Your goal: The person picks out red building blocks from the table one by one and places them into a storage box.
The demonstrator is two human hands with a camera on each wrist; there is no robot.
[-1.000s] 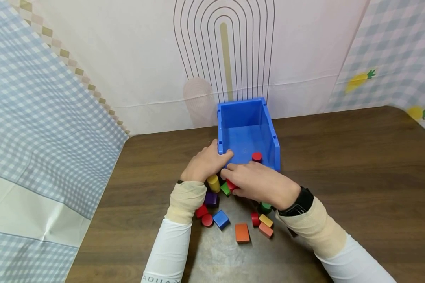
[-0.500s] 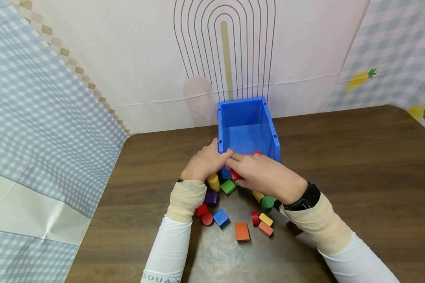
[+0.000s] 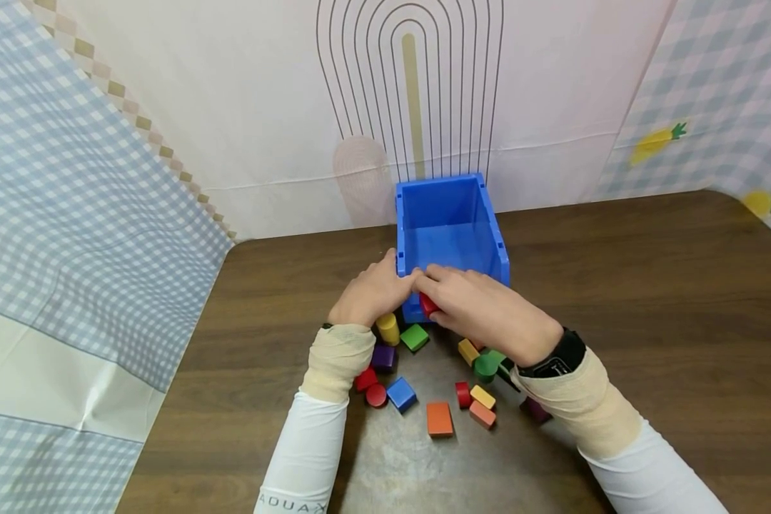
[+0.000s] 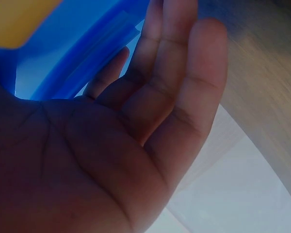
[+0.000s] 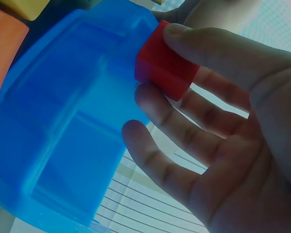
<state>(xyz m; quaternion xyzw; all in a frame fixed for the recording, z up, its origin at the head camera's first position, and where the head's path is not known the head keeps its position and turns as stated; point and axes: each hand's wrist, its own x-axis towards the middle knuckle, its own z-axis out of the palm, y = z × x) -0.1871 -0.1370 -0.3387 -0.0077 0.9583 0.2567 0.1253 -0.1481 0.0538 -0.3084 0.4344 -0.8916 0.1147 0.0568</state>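
Note:
My right hand point(image 3: 482, 310) pinches a red block point(image 5: 165, 63) between thumb and fingertips, over the low front of a blue plastic bin point(image 3: 496, 251). My left hand point(image 3: 369, 293) holds the bin's left wall near its front corner, thumb on the inner side and fingers along the outside. In the left wrist view, those fingers point(image 4: 199, 82) are gently bent beside the blue wall. Close to the left hand are a yellow cylinder point(image 3: 388, 330), a green block point(image 3: 415, 338) and a purple block point(image 3: 383, 358). The right hand hides part of the bin's inside.
Several more blocks lie loose on the brown table point(image 3: 263, 371): blue point(image 3: 401, 395), orange point(image 3: 440, 420), red point(image 3: 376, 395), yellow point(image 3: 482, 397) and a green cylinder point(image 3: 485, 367) by the right wrist. Behind the bin hangs a patterned cloth point(image 3: 263, 128).
My right hand has lifted the red block from beside the green block, up and forward to the bin's front. It now covers the red cylinder seen inside the bin. My left hand stays put.

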